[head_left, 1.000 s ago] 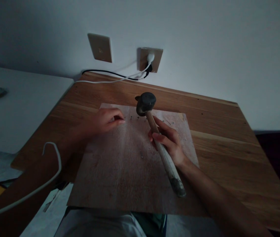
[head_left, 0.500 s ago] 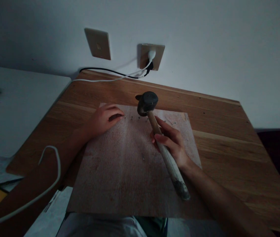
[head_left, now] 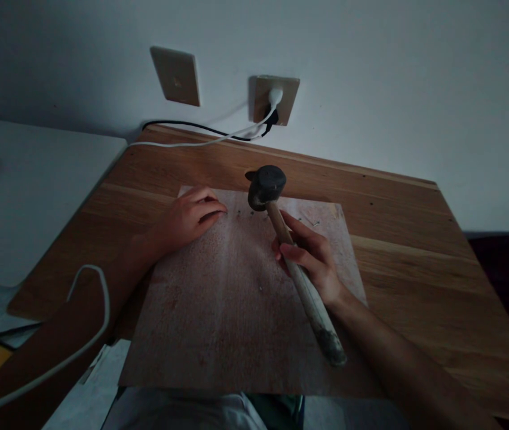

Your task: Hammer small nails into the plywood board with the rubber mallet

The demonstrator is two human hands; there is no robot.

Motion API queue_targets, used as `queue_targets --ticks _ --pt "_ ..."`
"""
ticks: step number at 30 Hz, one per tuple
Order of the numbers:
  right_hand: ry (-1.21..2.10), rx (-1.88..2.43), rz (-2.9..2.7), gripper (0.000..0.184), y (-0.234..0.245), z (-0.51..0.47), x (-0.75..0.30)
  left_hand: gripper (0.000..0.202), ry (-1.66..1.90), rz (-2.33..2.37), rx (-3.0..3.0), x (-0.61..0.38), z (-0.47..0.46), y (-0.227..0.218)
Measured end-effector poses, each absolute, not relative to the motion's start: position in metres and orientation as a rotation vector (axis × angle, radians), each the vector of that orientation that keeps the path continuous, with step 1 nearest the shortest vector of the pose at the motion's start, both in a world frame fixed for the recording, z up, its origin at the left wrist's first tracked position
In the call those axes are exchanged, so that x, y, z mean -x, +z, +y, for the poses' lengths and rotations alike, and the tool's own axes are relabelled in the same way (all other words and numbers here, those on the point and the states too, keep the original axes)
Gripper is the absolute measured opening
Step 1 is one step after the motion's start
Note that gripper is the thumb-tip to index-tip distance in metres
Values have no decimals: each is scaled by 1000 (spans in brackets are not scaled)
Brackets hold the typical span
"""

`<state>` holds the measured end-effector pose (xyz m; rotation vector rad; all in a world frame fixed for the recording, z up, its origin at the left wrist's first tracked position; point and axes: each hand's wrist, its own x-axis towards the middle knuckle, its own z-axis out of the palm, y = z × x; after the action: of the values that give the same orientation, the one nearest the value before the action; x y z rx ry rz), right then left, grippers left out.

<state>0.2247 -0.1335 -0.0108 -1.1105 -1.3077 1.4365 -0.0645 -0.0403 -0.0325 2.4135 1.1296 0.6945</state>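
My right hand [head_left: 310, 251] is wrapped around the wooden handle of a black-headed mallet [head_left: 269, 184]. The mallet slants over a thin wooden board [head_left: 218, 310], its head raised near the board's far edge and its handle end towards me. Near the board's far left corner, the fingertips of my left hand [head_left: 194, 216] pinch together at a small nail, mostly hidden by them. Other nails [head_left: 239, 212] form a row to the right of those fingers. A few loose nails [head_left: 315, 224] lie by my right hand, and one small nail [head_left: 260, 288] rests mid-board.
The board lies on a brown wooden table [head_left: 416, 269] against a white wall. A wall socket [head_left: 276, 98] with plugged white and black cords is behind it. A white surface [head_left: 48, 191] adjoins at left. A white cable [head_left: 106, 298] loops across my left forearm.
The thumb and fingers of my left hand have closed together at the nail, where a gap showed before. The mallet and my right hand have barely moved.
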Motion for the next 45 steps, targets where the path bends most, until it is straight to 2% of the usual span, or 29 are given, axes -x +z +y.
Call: queue_targets --ticks 10,18,25,35,39,45 --pt "1458 1106 -1314 74 -10 -135 -224 25 744 1042 -2653 59 -34 -32" --pt "1460 1101 -1301 76 -11 -135 -225 16 885 1148 -2370 54 -39 -39" --pt "1445 1101 -1313 76 -12 -134 -225 13 890 1138 -2359 51 -46 -38" --pt "1440 1142 -1302 76 -7 -135 -224 12 900 1103 -2386 52 -44 -40" --pt "1441 1142 -1309 76 -6 -135 -224 20 930 1194 -2329 52 -43 -43" --pt "1445 1146 -1281 76 -8 -134 -223 9 928 1160 -2415 54 -40 -43"
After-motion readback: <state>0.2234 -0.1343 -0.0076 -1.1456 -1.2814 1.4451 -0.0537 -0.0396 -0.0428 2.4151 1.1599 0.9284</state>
